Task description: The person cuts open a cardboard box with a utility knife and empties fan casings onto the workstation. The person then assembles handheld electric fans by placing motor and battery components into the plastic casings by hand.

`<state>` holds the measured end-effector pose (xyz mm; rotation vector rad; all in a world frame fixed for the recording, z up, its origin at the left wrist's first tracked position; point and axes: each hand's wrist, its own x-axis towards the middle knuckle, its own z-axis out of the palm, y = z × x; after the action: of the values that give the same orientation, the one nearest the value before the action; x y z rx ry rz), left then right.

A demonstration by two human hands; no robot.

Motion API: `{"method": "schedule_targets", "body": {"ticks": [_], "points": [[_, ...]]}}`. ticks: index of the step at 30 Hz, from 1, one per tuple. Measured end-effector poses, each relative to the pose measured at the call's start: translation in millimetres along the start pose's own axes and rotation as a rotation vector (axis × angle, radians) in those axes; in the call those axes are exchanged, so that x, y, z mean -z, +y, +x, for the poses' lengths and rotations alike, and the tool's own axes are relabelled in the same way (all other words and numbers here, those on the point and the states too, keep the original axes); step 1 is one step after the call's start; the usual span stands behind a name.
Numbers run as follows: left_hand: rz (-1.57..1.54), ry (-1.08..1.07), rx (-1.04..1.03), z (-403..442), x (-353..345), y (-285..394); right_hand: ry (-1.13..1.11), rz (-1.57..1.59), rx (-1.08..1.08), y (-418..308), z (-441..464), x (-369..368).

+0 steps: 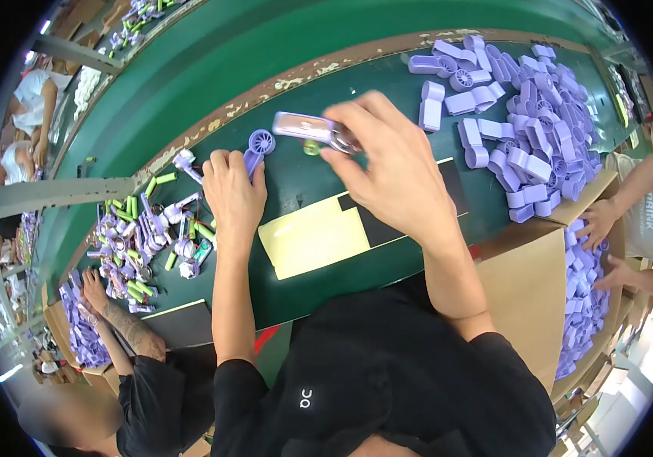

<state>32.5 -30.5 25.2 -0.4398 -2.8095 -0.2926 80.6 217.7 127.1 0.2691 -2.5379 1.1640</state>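
Note:
My right hand [391,164] is raised over the green bench, thumb and fingers closed on a purple shell half [303,126]. Motion blurs that piece; its inside looks brownish, and a small green part [310,147] shows just below it. To the left, my left hand [231,190] is closed on the handle of a purple fan housing [261,143] with a round spoked end. The fingers hide most of this handle. Beside my left hand spreads a pile of purple-and-white fan parts [143,236] mixed with green cylindrical cells and wires.
Many purple shells [532,129] are heaped on the bench at right. A yellow sheet [319,238] lies on a black mat [448,190] before me. Cardboard boxes [520,293] of purple shells stand at both sides. One person's hands [608,244] reach in at right; a tattooed arm [132,327] works at left.

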Motion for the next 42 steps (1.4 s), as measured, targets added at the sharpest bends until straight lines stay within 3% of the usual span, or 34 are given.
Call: {"method": "schedule_targets", "body": {"ticks": [4,7,10,16,23,29,36,40,42], "points": [[-0.191,0.100,-0.003,-4,10,4,0.038,-0.174,0.217,-24,49,22],[-0.729,-0.125,0.362,-9,38,15,0.010,-0.210,0.328,-28,68,38],[-1.118,-0.092,0.404,-20,54,30,-0.109,-0.119,0.357,-18,58,64],[-1.620,-0.130,0.476,-47,49,48,-0.161,0.198,-0.021,26,-18,72],[-1.896,-0.200,0.481,-44,51,79,-0.079,0.354,-0.135,39,-39,67],[-1.958,-0.342,0.489,-33,43,91,-0.093,0.163,0.039,24,-31,91],[-1.981,-0.568,0.464,-22,47,105,-0.111,0.148,0.341,6,-18,97],[-2.004,-0.670,0.449,-27,45,112,-0.262,0.170,0.386,2,-11,97],[-2.009,-0.657,0.511,-27,59,121,-0.210,0.139,0.396,1,-5,87]]}}
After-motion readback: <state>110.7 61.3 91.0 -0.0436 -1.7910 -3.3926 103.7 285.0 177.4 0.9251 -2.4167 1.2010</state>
